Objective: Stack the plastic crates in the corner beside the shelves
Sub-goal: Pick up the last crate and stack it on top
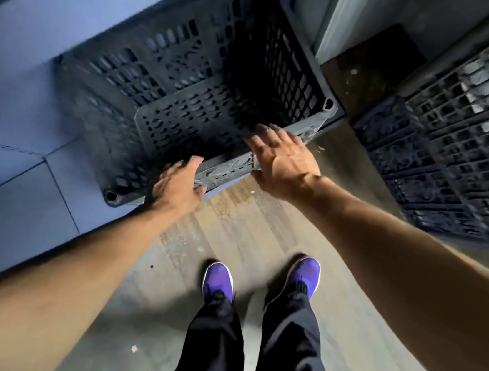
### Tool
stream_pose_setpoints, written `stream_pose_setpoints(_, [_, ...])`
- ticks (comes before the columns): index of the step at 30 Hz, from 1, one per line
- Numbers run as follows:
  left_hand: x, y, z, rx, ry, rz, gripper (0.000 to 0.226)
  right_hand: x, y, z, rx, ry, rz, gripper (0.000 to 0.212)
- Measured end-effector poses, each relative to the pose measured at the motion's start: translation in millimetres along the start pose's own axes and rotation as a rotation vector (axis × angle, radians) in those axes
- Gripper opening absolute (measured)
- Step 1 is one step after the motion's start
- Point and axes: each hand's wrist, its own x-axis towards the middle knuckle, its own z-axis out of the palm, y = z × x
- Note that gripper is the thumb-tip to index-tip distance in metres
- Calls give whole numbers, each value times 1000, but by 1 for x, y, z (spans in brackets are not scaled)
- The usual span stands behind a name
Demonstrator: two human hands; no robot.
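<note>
Likely a storeroom or warehouse corner. A black slotted crate [206, 88] sits against plain blue wall panels [34, 82], a second crate [465, 135] near it. The floor [262, 227] is bare and scuffed.

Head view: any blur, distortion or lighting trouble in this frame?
Head view: motion blur smears the black crate and the crates at right; left hand and right hand are soft-edged; wide-angle stretches the frame edges; light is dim, bluish, crate interior nearly black.

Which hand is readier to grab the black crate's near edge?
Probably the left. The left hand rests against the near rim of the crate by its corner; the right hand is spread open over the rim, seemingly not touching it.
</note>
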Motion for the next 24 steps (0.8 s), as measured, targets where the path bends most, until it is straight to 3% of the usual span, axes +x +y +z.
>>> stream_pose_setpoints(3, [20,-7,-4,-7,-86,-15,51,19,3,5,-106,-95,47,71])
stream_pose_setpoints(6, [35,-20,-3,-32,-165,14,50,20,1,8,-141,-71,57,66])
stream_pose_setpoints(10, [22,-18,2,-41,-91,19,44,19,-2,2,-103,-45,72,57])
stream_pose_setpoints(14, [-11,-24,17,-22,-73,53,35,3,-8,5,-81,-159,41,57])
stream_pose_setpoints(18, [-41,-28,22,-6,-124,137,43,-18,-10,2,-192,-274,-33,48])
stream_pose_setpoints(24, [-69,-13,-8,-48,-100,130,37,-32,-7,-20,-385,-275,-111,43])
